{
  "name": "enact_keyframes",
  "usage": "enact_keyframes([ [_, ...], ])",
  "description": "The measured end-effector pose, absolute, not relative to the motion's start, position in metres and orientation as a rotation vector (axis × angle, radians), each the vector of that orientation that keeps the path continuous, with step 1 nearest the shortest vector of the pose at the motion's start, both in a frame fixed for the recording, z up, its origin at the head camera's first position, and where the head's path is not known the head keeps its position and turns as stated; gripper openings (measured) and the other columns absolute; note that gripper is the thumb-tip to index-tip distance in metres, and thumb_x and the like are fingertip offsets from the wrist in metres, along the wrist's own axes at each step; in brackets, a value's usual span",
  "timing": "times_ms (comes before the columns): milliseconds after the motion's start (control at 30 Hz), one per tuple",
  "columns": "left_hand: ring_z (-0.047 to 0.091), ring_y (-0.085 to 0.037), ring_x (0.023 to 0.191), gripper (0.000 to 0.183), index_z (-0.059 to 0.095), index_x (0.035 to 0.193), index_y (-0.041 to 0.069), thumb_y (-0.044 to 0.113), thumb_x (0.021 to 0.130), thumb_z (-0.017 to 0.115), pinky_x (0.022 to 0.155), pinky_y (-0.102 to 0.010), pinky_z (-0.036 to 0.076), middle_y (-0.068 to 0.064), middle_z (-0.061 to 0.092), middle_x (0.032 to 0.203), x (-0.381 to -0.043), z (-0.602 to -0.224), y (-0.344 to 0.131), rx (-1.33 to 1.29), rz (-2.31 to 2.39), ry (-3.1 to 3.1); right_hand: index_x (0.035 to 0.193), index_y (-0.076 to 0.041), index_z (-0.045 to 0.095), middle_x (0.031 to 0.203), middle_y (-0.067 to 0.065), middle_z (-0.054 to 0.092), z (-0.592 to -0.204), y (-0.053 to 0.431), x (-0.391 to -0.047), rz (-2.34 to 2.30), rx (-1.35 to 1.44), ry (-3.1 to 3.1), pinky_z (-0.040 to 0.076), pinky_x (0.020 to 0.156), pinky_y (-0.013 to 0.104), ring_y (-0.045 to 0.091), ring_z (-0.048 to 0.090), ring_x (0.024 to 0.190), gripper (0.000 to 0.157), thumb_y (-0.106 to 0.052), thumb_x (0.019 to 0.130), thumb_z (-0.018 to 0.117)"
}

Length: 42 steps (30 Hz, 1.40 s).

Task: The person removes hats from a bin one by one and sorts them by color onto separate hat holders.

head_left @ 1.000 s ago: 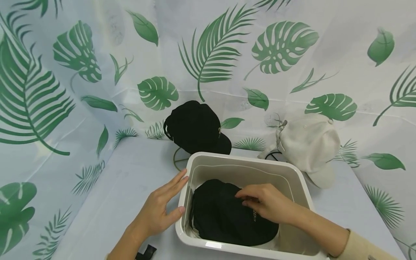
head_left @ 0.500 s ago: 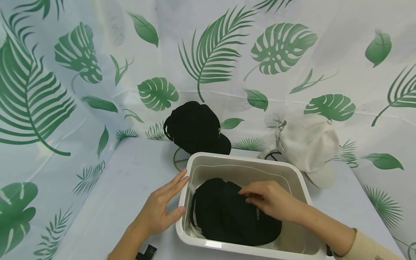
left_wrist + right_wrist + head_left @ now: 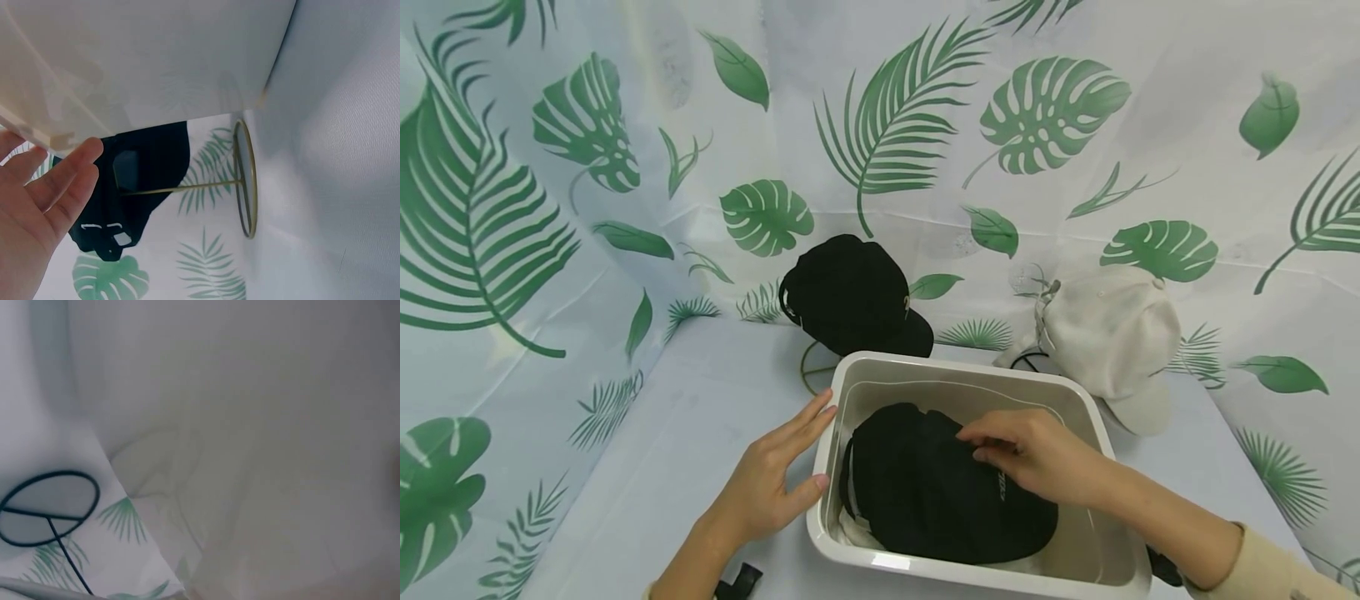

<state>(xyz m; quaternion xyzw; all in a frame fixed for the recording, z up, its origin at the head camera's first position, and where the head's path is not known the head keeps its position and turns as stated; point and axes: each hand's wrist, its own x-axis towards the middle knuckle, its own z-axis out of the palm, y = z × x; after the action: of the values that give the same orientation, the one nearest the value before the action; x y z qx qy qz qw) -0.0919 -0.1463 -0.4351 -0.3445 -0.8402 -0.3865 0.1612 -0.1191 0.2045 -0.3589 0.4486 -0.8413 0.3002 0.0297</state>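
- Your right hand (image 3: 1039, 457) pinches the black cap (image 3: 943, 492), now shifted slightly rightward inside the bin (image 3: 892, 562).
- Your left hand (image 3: 772, 479), fingers extended, touches the bin.
- More pale material (image 3: 854, 530) shows; cap isn't out yet.

Pale sheeting (image 3: 925, 221), lightly creased, walls off the worktop (image 3: 700, 396) beyond its far, left and right edges. Print: green palm fronds (image 3: 891, 125), split leaves (image 3: 1052, 112), smaller plain leaves (image 3: 737, 68). Worktop surface whitish with a blue-grey cast; fine texture in left wrist view. Light soft, cooler toward left edge, greyer toward right.
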Motion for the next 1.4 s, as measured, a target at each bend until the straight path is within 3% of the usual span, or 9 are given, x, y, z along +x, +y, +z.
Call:
enact_keyframes([
  [333, 0.036, -0.022, 0.135, 0.066, 0.037, 0.146, 0.009, 0.024, 0.084, 0.055, 0.104, -0.037, 0.038, -0.008, 0.029, 0.153, -0.092, -0.436, -0.146, -1.001, -1.112, -2.38, 0.109, -0.012, 0.068, 0.095, -0.006, 0.068, -0.341, 0.207, -0.118, 0.92, 1.349, -2.618, 0.051, 0.065, 0.015, 0.004, 0.062, 0.078, 0.04, 0.009, 0.074, 0.071],
  [567, 0.036, -0.023, 0.135, 0.067, 0.036, 0.146, 0.011, 0.023, 0.083, 0.055, 0.105, -0.035, 0.037, -0.008, 0.029, 0.153, -0.093, -0.436, -0.147, -1.005, -1.12, -2.375, 0.108, -0.013, 0.068, 0.098, -0.007, 0.068, -0.334, 0.209, -0.118, 0.919, 1.337, -2.581, 0.05, 0.067, 0.012, 0.005, 0.063, 0.078, 0.042, 0.01, 0.073, 0.072],
  [1400, 0.038, -0.024, 0.134, 0.066, 0.037, 0.145, 0.009, 0.026, 0.084, 0.054, 0.102, -0.038, 0.04, -0.011, 0.031, 0.152, -0.093, -0.437, -0.146, -1.014, -1.113, -2.358, 0.108, -0.009, 0.069, 0.098, 0.0, 0.07, -0.303, 0.215, -0.12, 0.917, 1.326, -2.501, 0.051, 0.067, 0.013, 0.01, 0.065, 0.078, 0.05, 0.017, 0.065, 0.074],
])
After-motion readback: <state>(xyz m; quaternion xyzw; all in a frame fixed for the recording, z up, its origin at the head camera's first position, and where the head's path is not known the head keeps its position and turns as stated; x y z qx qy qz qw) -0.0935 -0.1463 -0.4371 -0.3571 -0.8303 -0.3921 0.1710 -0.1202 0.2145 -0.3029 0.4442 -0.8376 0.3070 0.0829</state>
